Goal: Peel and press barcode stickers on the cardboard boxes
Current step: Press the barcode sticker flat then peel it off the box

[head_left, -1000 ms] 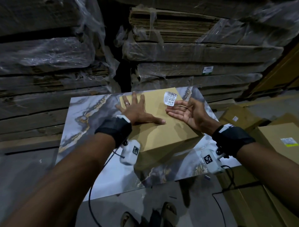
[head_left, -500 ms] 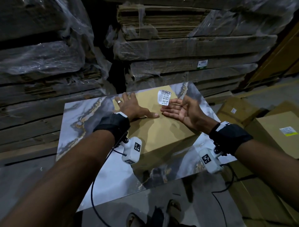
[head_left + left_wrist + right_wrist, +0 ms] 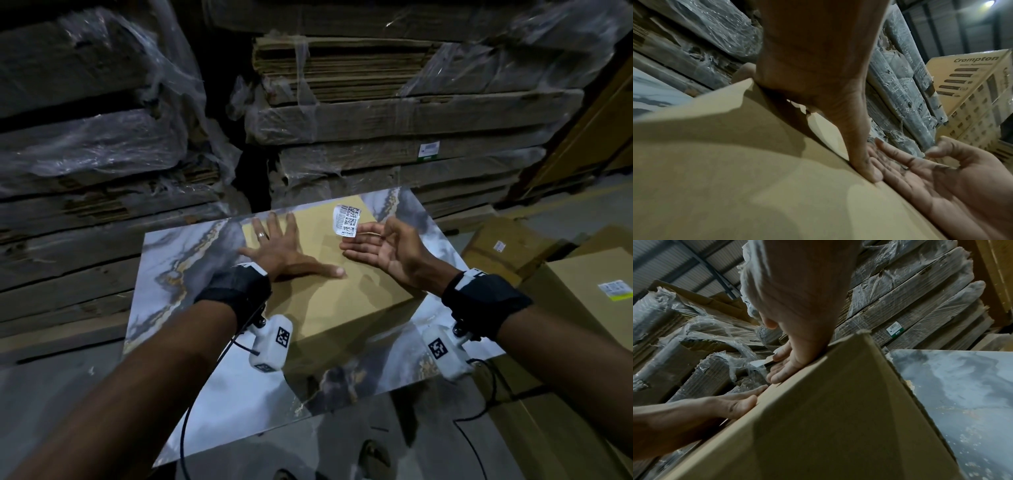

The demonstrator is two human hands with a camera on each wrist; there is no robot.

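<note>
Several shrink-wrapped stacks of flattened cardboard (image 3: 394,116) filled the background, and other brown cartons (image 3: 582,291) sat on the floor to the right, one bearing a small label. Nearer the person stood a marble-patterned table (image 3: 178,267), and on it lay a flat cardboard box (image 3: 329,294), set at an angle with its far corner close to the table's back edge.

On the left part of the box top the left hand (image 3: 277,246) lay palm down, its fingers spread wide and straight and the thumb stretched out to the right along the cardboard; a ring showed on one finger. It held nothing and only pressed on the box.

Just beside it the right hand (image 3: 383,248) hovered palm up over the right part of the box, fingers mostly straight and pointing left. Its thumb and a fingertip pinched the lower edge of a white barcode sticker (image 3: 347,221). That sticker stood up from the fingers, curled a little, its printed codes facing the head camera; whether it touched the box could not be told.
</note>
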